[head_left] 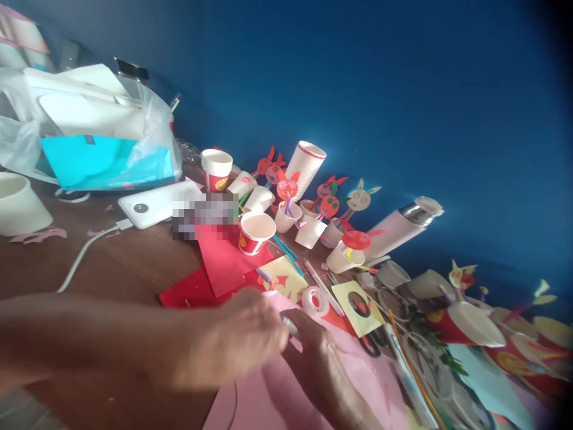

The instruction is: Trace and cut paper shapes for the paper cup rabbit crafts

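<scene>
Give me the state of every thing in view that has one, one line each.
Left hand: motion-blurred, above the pink paper sheet.
Right hand: fingers curled, touching the small pale object.
Small pale object: between the hands, too blurred to identify.
Pink paper sheet: flat, under the hands.
Clear tape roll: not held.
White device: cable plugged in.
Steel-necked flask: tilted, capped.

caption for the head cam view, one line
Left hand and right hand meet over pink paper beside a tape roll, paper rabbits in cups behind.
</scene>
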A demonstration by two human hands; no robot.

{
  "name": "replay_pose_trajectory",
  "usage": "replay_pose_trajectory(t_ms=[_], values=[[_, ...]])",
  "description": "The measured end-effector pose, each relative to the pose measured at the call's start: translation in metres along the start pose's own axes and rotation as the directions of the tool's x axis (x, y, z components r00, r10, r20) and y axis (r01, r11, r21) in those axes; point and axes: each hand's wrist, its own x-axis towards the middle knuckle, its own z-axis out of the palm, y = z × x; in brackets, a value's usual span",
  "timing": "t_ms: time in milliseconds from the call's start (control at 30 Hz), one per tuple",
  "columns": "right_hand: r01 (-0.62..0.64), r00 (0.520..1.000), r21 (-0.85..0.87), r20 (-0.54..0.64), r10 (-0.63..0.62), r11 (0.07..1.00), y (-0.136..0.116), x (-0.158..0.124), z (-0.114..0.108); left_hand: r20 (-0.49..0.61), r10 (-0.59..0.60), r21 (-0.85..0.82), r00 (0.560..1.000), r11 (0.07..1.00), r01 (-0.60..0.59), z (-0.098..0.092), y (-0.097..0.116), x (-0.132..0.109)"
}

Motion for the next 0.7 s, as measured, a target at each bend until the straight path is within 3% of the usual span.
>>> replay_pose_trajectory(t_ms=[100,200,333,500,700], values=[[-0.031,0.999,-0.079,-0.012,0.03,0.996,-0.001,0.003,0.01,0.132,0.028,0.003,0.991,1.0,-0.029,-0.038,-0.04,0.017],[-0.037,0.999,-0.094,-0.025,0.035,0.995,-0.003,0.005,0.015,0.137,0.021,-0.074,0.99,0.997,-0.011,-0.05,-0.058,0.021],[-0.009,1.0,-0.064,-0.027,0.007,0.998,-0.006,0.006,0.017,0.209,0.023,-0.2,0.978,0.98,0.02,-0.04,-0.057,0.022],[-0.025,0.999,-0.091,-0.038,0.022,0.996,-0.003,0.005,0.019,0.201,0.079,-0.373,0.976,0.928,0.002,-0.026,-0.056,0.03],[-0.044,0.999,-0.113,-0.034,0.04,0.993,-0.003,0.004,0.019,0.251,0.141,-0.429,0.958,0.903,-0.021,-0.018,-0.052,0.034]])
